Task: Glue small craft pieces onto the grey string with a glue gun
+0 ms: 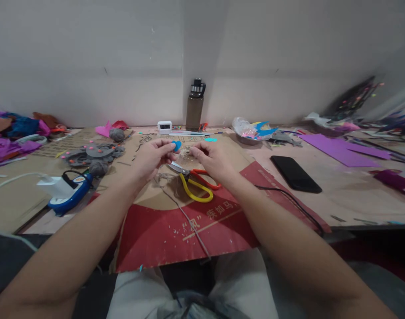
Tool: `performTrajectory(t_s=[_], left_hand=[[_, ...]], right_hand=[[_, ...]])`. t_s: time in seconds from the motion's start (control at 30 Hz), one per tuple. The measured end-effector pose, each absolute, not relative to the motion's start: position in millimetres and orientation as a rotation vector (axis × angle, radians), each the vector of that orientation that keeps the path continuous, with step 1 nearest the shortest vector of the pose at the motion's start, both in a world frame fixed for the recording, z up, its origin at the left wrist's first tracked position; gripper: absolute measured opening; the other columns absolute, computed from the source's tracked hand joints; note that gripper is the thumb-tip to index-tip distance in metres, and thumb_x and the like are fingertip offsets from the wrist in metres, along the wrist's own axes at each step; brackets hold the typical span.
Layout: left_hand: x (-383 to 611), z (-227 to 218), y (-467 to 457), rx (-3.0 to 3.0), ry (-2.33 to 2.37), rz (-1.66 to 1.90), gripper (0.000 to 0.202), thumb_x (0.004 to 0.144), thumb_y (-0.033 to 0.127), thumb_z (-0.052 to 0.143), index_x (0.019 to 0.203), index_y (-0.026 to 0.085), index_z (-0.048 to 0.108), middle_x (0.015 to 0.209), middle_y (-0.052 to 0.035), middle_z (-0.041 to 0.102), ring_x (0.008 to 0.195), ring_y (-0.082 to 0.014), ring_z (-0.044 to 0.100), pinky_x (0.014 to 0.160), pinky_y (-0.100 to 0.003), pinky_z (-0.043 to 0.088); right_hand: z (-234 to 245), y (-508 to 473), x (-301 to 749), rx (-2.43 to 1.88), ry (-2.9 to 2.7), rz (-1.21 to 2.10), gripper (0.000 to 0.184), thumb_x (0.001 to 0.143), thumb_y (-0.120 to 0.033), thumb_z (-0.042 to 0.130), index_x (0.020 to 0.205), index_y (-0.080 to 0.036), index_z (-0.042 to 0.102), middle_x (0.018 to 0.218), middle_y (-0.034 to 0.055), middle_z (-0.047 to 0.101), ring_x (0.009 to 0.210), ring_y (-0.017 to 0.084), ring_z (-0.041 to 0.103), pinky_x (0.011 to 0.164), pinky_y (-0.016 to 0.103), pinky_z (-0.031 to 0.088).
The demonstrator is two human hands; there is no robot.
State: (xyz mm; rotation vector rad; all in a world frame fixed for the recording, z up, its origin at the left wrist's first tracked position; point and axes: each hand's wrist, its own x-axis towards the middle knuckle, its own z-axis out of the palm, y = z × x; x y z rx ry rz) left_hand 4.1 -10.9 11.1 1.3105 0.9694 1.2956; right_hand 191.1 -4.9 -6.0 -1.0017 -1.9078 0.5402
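Observation:
Between the thumb and fingers of my left hand (155,157) is a small blue piece (176,145) with a rounded edge, perhaps felt or paper. A short gap to its right, my right hand (211,155) is closed in a pinch; whatever its fingertips hold, if anything, is too small to tell. Below both hands lies a pair of scissors (192,180) with one yellow and one red handle, blades pointing up-left. A grey yarn strand (184,215) trails over the red and brown cardboard (149,239) towards me. Small pale crumbs lie beneath my fingers.
A dark bottle (194,106) and a small white clock-like device (164,127) stand by the wall. Left are grey felt pieces (89,153) and a blue power strip (71,195). Right are a black phone (295,173), purple sheets (338,148) and a bowl of scraps (250,133).

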Motion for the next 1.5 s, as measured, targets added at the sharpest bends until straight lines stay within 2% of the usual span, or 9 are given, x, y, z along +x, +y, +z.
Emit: performTrajectory(t_s=[0.1, 0.23, 0.33, 0.43, 0.63, 0.97, 1.13, 1.33, 1.5], left_hand=[[-5, 12, -4, 1.231, 0.997, 1.400, 0.011, 0.072, 0.020, 0.069, 0.073, 0.012, 0.062, 0.070, -0.0033, 0.064, 0.054, -0.0071, 0.056, 0.047, -0.017, 0.041], [-10, 11, 0, 1.164, 1.060, 1.424, 0.006, 0.074, 0.015, 0.065, 0.072, 0.013, 0.059, 0.074, -0.0043, 0.065, 0.056, -0.0074, 0.059, 0.047, -0.016, 0.043], [-9, 10, 1, 1.154, 1.051, 1.418, 0.006, 0.074, 0.012, 0.064, 0.072, 0.013, 0.058, 0.074, -0.0052, 0.066, 0.055, -0.0069, 0.058, 0.047, -0.015, 0.045], [-10, 12, 2, 1.111, 1.059, 1.447, 0.007, 0.074, 0.010, 0.063, 0.072, 0.013, 0.057, 0.072, -0.0051, 0.066, 0.053, -0.0069, 0.058, 0.048, -0.015, 0.045], [-19, 19, 6, 1.005, 1.052, 1.599, 0.003, 0.074, 0.008, 0.060, 0.076, 0.011, 0.059, 0.065, -0.0030, 0.064, 0.052, -0.0067, 0.058, 0.050, -0.016, 0.048], [-28, 17, 12, 0.941, 1.058, 1.645, 0.009, 0.067, 0.011, 0.063, 0.074, 0.012, 0.057, 0.062, -0.0016, 0.063, 0.049, -0.0068, 0.055, 0.045, -0.015, 0.043], [-32, 14, 15, 0.944, 1.043, 1.652, 0.009, 0.067, 0.011, 0.064, 0.074, 0.012, 0.058, 0.064, -0.0027, 0.064, 0.047, -0.0058, 0.053, 0.043, -0.015, 0.042], [-32, 14, 15, 0.964, 1.060, 1.615, 0.006, 0.068, 0.011, 0.062, 0.073, 0.011, 0.059, 0.065, -0.0040, 0.065, 0.047, -0.0056, 0.052, 0.043, -0.014, 0.042], [-32, 14, 14, 0.993, 1.049, 1.585, 0.002, 0.069, 0.011, 0.062, 0.072, 0.011, 0.061, 0.066, -0.0044, 0.065, 0.047, -0.0054, 0.052, 0.042, -0.014, 0.041]], right_hand=[[-2, -8, 201, -1.175, -2.186, 0.506, 0.016, 0.081, -0.036, 0.058, 0.081, -0.020, 0.061, 0.070, -0.0003, 0.061, 0.062, 0.012, 0.051, 0.057, 0.026, 0.035], [-5, -13, 205, -1.266, -2.593, 0.392, 0.028, 0.070, -0.035, 0.069, 0.093, -0.020, 0.063, 0.079, 0.0027, 0.065, 0.068, 0.016, 0.057, 0.057, 0.025, 0.035], [-10, -17, 201, -1.269, -2.696, 0.265, 0.034, 0.069, -0.030, 0.067, 0.101, -0.019, 0.061, 0.087, 0.0065, 0.067, 0.074, 0.019, 0.059, 0.059, 0.026, 0.036], [-11, -20, 195, -1.387, -2.585, 0.298, 0.040, 0.069, -0.028, 0.063, 0.107, -0.017, 0.056, 0.089, 0.0093, 0.067, 0.074, 0.019, 0.059, 0.058, 0.026, 0.037], [-1, -17, 195, -1.378, -2.215, 0.413, 0.033, 0.070, -0.032, 0.062, 0.099, -0.018, 0.054, 0.082, 0.0049, 0.064, 0.066, 0.015, 0.055, 0.057, 0.025, 0.037], [7, 21, 242, -1.577, -1.654, 0.166, 0.033, 0.067, -0.029, 0.062, 0.097, -0.018, 0.055, 0.083, 0.0052, 0.060, 0.075, 0.018, 0.056, 0.064, 0.029, 0.042], [-5, 39, 263, -1.850, -1.630, 0.106, 0.034, 0.062, -0.029, 0.066, 0.093, -0.016, 0.058, 0.083, 0.0076, 0.062, 0.076, 0.020, 0.057, 0.065, 0.030, 0.042], [-20, 48, 272, -2.037, -1.761, 0.084, 0.034, 0.068, -0.031, 0.064, 0.097, -0.013, 0.062, 0.087, 0.0137, 0.067, 0.080, 0.024, 0.062, 0.066, 0.029, 0.044], [-26, 51, 277, -2.142, -1.835, 0.076, 0.027, 0.068, -0.025, 0.062, 0.091, -0.011, 0.066, 0.084, 0.0160, 0.069, 0.079, 0.025, 0.064, 0.066, 0.029, 0.044]])
